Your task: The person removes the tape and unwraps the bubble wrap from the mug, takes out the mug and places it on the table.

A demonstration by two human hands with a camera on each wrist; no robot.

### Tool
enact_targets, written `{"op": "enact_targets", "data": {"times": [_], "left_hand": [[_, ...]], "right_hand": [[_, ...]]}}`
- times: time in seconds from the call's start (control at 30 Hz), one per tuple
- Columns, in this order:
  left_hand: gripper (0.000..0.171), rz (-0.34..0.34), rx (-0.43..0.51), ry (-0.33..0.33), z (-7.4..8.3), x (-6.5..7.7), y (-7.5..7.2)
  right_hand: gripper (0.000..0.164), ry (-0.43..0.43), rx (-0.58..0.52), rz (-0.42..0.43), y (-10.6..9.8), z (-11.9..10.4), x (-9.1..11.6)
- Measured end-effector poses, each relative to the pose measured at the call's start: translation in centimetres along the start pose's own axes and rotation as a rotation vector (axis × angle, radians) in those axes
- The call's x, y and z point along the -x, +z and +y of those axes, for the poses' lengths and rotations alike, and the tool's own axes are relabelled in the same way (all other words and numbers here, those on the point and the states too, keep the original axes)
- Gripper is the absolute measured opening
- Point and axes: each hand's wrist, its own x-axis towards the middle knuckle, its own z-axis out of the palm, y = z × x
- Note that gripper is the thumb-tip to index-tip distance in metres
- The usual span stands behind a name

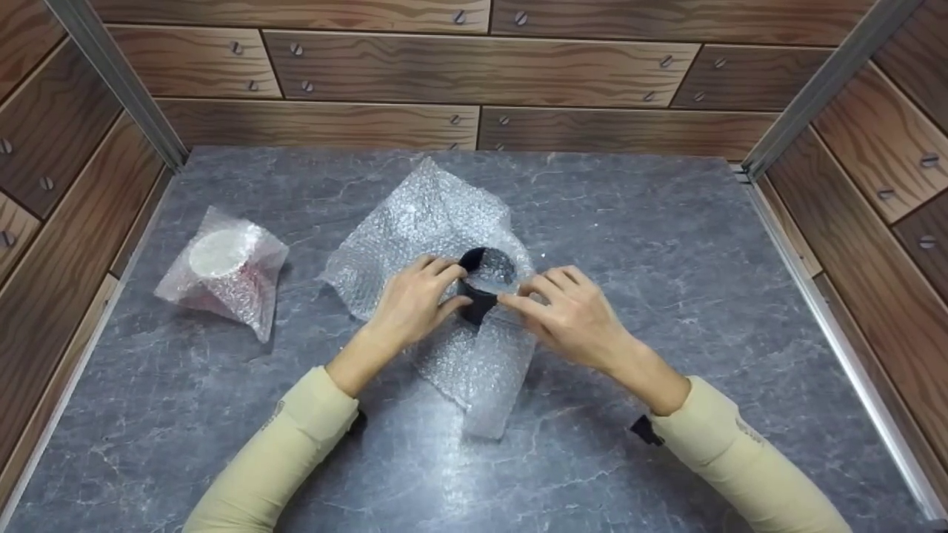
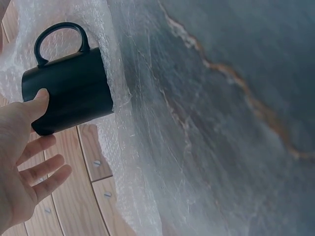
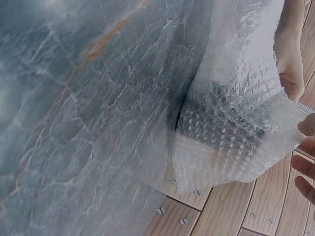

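A black mug (image 1: 478, 305) stands upright on a spread sheet of bubble wrap (image 1: 415, 222). My left hand (image 1: 415, 300) grips it near the rim; in the left wrist view the thumb lies on the side of the mug (image 2: 74, 93), below its handle (image 2: 61, 29). At the mug's right side, my right hand (image 1: 574, 314) pinches an edge of the wrap, which reaches over the mouth. The right wrist view shows the mug's dark side through a layer of bubble wrap (image 3: 241, 64), with the right fingertips (image 3: 305, 164) at the wrap's edge.
A second bundle (image 1: 222, 255) in bubble wrap, with a pale round end and something reddish inside, lies at the left on the grey marbled table (image 1: 629, 215). Wood-patterned panels (image 1: 481, 70) and metal posts (image 1: 122, 85) enclose the table.
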Motion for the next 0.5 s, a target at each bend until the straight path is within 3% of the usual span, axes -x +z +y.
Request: {"op": "enact_targets", "data": {"times": [0.5], "left_hand": [[0.037,0.044,0.007,0.014,-0.1,0.1,0.2]], "right_hand": [[0.020,-0.006,0.008,0.022,-1.3,0.3,0.8]]}}
